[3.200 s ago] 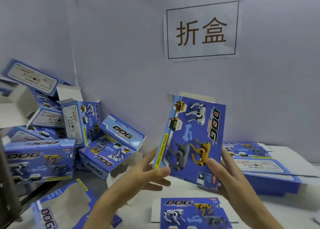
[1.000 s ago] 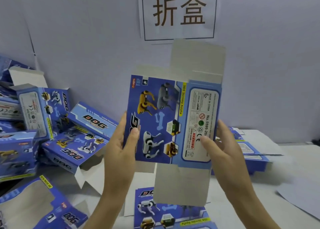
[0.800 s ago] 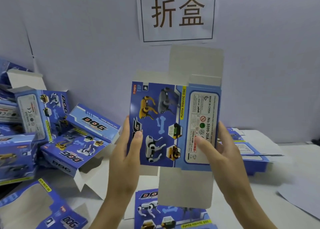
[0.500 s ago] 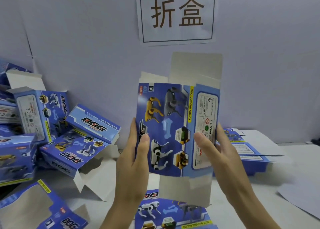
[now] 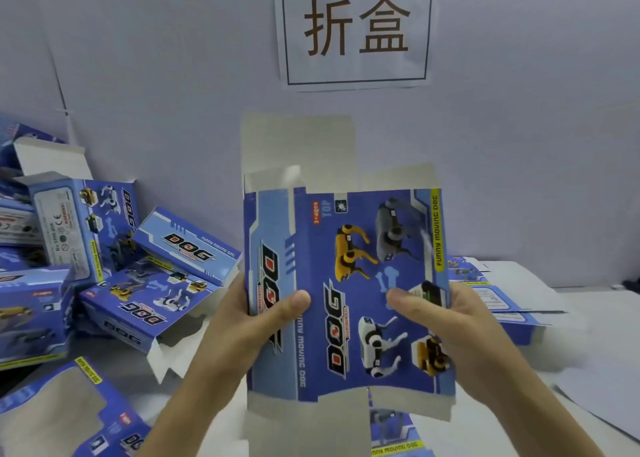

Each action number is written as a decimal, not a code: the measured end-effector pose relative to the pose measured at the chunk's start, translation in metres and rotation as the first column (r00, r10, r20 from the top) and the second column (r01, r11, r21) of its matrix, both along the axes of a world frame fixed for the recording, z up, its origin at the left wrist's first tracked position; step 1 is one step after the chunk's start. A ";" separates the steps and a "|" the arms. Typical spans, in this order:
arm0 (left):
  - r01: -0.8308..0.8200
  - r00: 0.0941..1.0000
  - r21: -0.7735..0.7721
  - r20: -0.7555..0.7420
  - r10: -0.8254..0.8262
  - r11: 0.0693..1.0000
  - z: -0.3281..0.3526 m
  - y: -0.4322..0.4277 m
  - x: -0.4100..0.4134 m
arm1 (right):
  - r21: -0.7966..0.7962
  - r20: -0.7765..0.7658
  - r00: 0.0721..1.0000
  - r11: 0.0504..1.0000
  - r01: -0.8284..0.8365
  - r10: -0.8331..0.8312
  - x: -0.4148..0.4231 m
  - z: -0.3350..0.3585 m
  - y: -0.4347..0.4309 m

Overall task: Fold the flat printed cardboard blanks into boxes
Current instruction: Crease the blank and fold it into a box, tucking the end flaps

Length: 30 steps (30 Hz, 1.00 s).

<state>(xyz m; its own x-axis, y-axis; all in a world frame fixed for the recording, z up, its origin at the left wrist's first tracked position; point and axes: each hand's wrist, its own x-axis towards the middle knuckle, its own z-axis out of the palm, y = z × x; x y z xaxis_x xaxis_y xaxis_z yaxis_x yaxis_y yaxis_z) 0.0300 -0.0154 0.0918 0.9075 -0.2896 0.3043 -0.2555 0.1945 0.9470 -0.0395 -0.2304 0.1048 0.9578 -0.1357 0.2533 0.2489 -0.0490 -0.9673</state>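
I hold a blue printed "DOG" cardboard blank upright in front of me, partly opened into a sleeve, with grey flaps sticking out at top and bottom. My left hand grips its left edge, thumb on the narrow side panel. My right hand grips the right edge, thumb pressed on the front panel with the robot-dog pictures. Another flat blank lies on the table under my hands, mostly hidden.
Several folded blue boxes are heaped at the left against the wall. A stack of flat blanks lies at the right on the white table. A paper sign hangs on the wall ahead.
The blank has been turned and opened out: the label side panel has swung out of sight and the "DOG" side panel now faces me. Both hands shifted to its edges.
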 end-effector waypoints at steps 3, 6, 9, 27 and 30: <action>-0.117 0.993 -0.083 -0.026 0.115 0.990 -0.007 -0.002 0.005 | -0.056 0.066 0.995 0.996 0.073 -0.069 0.003 -0.004 0.001; -0.158 0.987 -0.073 -0.016 0.157 0.985 -0.009 -0.006 0.005 | -0.074 0.117 0.986 0.990 0.124 -0.115 0.003 -0.004 0.001; -0.086 0.995 -0.081 -0.048 0.083 0.993 -0.008 -0.006 0.003 | -0.058 0.109 0.992 0.996 0.065 -0.058 0.001 0.001 -0.002; -0.128 0.991 -0.043 -0.054 0.126 0.991 -0.008 -0.007 0.002 | 0.051 0.150 0.980 0.991 0.125 -0.131 0.005 -0.007 0.002; -0.143 0.989 -0.010 -0.030 0.143 0.990 -0.007 -0.008 0.001 | 0.052 0.127 0.983 0.991 0.124 -0.129 0.006 -0.007 0.000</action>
<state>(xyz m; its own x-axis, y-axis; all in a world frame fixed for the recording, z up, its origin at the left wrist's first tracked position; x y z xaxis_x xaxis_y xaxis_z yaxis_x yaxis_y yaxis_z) 0.0308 -0.0230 0.0844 0.9477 -0.1530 0.2800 -0.2540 0.1694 0.9523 -0.0332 -0.2304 0.0976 0.8915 -0.2674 0.3657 0.3670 -0.0468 -0.9290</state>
